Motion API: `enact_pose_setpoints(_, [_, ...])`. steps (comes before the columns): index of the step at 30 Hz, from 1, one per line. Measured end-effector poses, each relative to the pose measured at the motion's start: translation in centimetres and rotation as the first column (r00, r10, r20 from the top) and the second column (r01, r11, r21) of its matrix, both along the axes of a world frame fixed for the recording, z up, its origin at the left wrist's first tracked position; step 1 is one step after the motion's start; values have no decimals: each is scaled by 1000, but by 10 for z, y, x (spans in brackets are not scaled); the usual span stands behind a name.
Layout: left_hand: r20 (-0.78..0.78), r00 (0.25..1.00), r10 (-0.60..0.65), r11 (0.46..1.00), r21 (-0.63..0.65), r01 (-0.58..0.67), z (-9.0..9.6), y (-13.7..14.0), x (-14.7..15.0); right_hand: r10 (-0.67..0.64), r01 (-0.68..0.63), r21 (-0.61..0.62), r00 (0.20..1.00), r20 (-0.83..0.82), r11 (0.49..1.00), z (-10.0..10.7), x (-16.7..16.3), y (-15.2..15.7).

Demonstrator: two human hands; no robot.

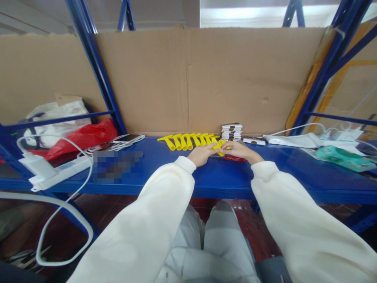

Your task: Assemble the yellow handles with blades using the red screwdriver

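My left hand (202, 155) and my right hand (239, 151) meet over the blue shelf top. Between their fingertips is a yellow T-shaped plastic piece (220, 151), partly covered by the fingers. My left fingers are closed on it. The right fingers are curled in a pinch close beside it; what they hold is too small to make out. A row of several more yellow T-shaped pieces (184, 142) with round hollow handles lies to the left, just behind my left hand. Under my right hand shows a flat red item (235, 158). Right behind the hands stands a stack of small white boxes (231, 131).
A phone (129, 138), a red bag (85, 138) and a white power strip (63, 173) with cables are on the left. To the right lie a small box (254, 140), white packets (294, 140) and a green packet (346, 158). Cardboard (206, 78) closes the back between blue posts.
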State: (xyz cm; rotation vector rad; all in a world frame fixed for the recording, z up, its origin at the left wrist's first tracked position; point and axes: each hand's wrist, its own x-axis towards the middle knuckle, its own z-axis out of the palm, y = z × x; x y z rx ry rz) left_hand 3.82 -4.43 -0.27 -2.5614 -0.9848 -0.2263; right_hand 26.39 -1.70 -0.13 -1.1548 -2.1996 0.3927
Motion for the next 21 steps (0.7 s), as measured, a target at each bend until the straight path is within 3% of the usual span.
enact_pose_setpoints(9, [82,996,-40,999,-1,41,-2,4,-1,-76,71,-82,995,-60,994,3,-3,-8])
enact_pose_setpoints(21, [79,995,-62,998,-7,63,-2,5,-1,-119,105,-152,989,-90,983,2,-4,-5])
